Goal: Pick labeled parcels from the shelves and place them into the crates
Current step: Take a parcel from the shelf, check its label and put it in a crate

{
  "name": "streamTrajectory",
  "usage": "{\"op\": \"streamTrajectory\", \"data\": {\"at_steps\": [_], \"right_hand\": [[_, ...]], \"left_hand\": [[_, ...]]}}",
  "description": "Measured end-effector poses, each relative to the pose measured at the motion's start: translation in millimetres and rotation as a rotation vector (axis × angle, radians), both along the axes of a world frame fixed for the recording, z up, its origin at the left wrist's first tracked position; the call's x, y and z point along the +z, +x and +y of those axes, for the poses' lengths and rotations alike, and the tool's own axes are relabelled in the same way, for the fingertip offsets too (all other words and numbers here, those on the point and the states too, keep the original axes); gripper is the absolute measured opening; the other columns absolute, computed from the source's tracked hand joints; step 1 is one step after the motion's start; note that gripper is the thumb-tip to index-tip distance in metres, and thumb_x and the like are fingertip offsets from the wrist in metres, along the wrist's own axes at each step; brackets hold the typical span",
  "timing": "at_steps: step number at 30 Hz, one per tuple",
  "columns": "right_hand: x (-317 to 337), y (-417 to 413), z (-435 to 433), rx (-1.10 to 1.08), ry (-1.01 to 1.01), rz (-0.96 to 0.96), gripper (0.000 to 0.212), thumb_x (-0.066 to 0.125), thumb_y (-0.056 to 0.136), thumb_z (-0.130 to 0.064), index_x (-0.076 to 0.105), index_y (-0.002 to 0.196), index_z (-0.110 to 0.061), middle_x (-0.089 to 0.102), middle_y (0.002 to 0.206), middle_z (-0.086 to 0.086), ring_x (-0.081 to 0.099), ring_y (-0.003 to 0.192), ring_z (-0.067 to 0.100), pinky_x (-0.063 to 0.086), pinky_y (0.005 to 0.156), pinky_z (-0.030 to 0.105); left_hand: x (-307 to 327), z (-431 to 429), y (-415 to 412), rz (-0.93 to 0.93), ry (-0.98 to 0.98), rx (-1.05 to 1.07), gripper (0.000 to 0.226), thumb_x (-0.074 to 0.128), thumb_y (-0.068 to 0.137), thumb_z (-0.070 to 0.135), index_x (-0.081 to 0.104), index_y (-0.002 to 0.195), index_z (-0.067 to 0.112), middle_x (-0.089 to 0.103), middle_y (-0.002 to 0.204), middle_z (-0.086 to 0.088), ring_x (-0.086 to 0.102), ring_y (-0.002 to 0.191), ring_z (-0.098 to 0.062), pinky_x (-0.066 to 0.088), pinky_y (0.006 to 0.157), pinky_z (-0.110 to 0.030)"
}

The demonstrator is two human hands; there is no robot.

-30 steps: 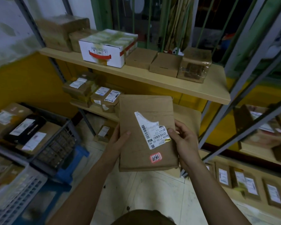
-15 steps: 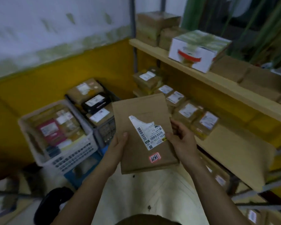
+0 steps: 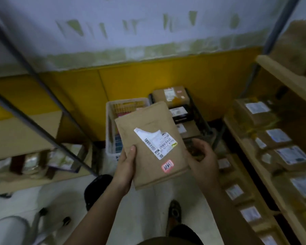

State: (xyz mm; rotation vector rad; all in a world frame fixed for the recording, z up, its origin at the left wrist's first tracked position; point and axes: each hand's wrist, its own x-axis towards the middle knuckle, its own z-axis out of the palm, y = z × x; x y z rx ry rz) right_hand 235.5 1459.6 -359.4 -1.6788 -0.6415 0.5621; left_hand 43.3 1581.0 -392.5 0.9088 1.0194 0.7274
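My left hand point(image 3: 125, 167) grips the lower left edge of the brown labelled parcel point(image 3: 148, 152), thumb on top, holding it up above the floor. My right hand point(image 3: 202, 161) lies curled at its right edge; whether it grips I cannot tell. Beyond the parcel stand a white crate point(image 3: 109, 124) and, just right of it, a dark crate point(image 3: 194, 110) holding parcels.

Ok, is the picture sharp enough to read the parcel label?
Head view: dim overall; the parcel in the centre is fairly sharp; the label shows its barcode, but the text is too smeared to read; the shelves at right are motion-blurred.
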Motion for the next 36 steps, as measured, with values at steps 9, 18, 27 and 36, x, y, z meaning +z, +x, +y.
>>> {"op": "streamTrajectory", "data": {"at_steps": [9,18,27,36], "right_hand": [[-11.7,63.4,133.2,0.186,-0.109,0.154,0.049,0.081,0.085,-0.018,0.055,0.124,-0.030,0.067,0.110,-0.012,0.065,0.094,0.001,0.049,0.068,0.019],[-26.9,110.3,244.9,0.427,-0.212,0.177,0.032,0.074,0.090,-0.015,0.064,0.106,-0.041,0.073,0.109,-0.003,0.072,0.098,0.019,0.061,0.085,0.047],[-65.9,104.9,361.6,0.454,-0.345,0.052,0.046,0.073,0.091,-0.008,0.057,0.133,-0.019,0.065,0.121,0.003,0.066,0.102,0.020,0.059,0.083,0.039],[-144.6,73.1,428.7,0.509,-0.643,-0.089,0.052,0.070,0.091,-0.008,0.055,0.141,-0.013,0.061,0.135,0.012,0.060,0.122,0.031,0.053,0.095,0.036]], "left_hand": [[4.9,76.3,61.9,0.086,0.069,0.212,0.074,0.065,0.089,0.059,0.024,0.150,0.049,0.054,0.142,0.011,0.060,0.122,-0.015,0.060,0.069,-0.031],[5.9,146.4,40.0,0.255,-0.013,0.287,0.098,0.067,0.084,0.065,-0.009,0.145,0.069,0.046,0.151,-0.003,0.069,0.107,-0.026,0.057,0.086,-0.056],[-35.7,258.4,-3.5,0.489,-0.122,0.235,0.039,0.057,0.095,0.061,0.053,0.103,0.023,0.060,0.118,-0.009,0.060,0.107,-0.028,0.056,0.085,-0.049],[-128.8,303.9,-27.7,0.850,-0.027,-0.074,0.028,0.067,0.096,0.036,0.054,0.113,0.018,0.065,0.106,-0.006,0.066,0.100,-0.028,0.048,0.077,-0.032]]}}
